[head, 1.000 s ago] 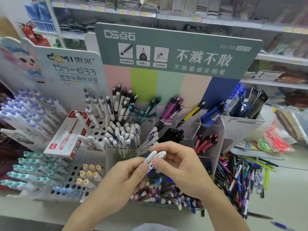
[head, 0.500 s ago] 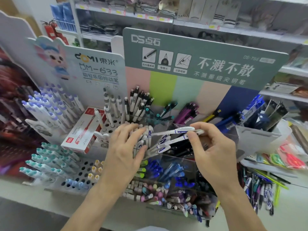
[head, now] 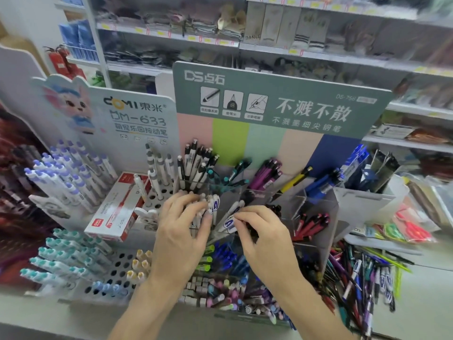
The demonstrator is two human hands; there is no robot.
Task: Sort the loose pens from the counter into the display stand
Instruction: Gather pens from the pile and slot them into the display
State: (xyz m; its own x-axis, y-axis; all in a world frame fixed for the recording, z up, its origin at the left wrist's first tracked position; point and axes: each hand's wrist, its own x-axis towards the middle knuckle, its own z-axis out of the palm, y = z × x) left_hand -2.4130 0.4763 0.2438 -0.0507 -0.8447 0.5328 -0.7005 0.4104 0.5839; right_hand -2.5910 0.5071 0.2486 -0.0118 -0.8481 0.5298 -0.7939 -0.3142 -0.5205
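The clear acrylic display stand (head: 316,200) holds pens sorted by colour under a green sign. My left hand (head: 181,231) lies with spread fingers against the standing white pens (head: 214,204) in a middle compartment. My right hand (head: 264,239) pinches a couple of white pens with blue print (head: 231,217), tilted, with their lower ends down in that same compartment. The loose pens (head: 362,273) lie in a mixed heap on the counter to the right of the stand.
A white perforated pen stand (head: 73,182) with purple- and teal-capped pens stands at the left, and a red-and-white box (head: 115,212) leans on it. Packaged scissors (head: 411,227) lie at the right. Shop shelves (head: 220,40) run behind.
My right hand has come down and left, lowering the white pens from above the stand into the compartment. My left hand stays on the standing white pens. The view has shifted slightly.
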